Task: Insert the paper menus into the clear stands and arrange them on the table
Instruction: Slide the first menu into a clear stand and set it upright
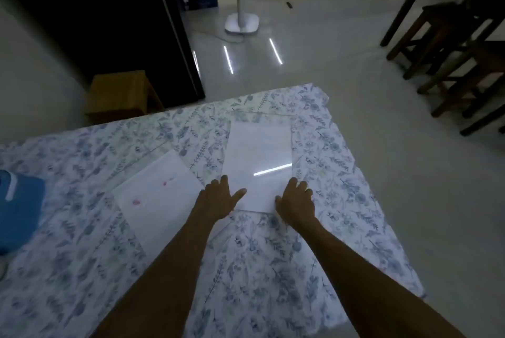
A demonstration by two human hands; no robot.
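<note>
Both hands flat and open on the near end of a clear stand (258,157) lying flat on the floral-cloth desk (273,269), paper inside. Left hand (218,198) on its near-left corner, right hand (296,201) on near-right. Second paper (155,195) lies just left, pink marks on it.

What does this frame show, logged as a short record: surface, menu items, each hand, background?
surface: table under a floral cloth
glossy sheet: white sheet lying flat, reflecting a light strip; whether it sits in a clear stand cannot be told
second sheet: white paper with pink marks, lying flat to its left
left hand: open, on the glossy sheet's near left corner
right hand: open, at its near right corner
other: blue object at left edge
background: fan base, wooden stools
</note>
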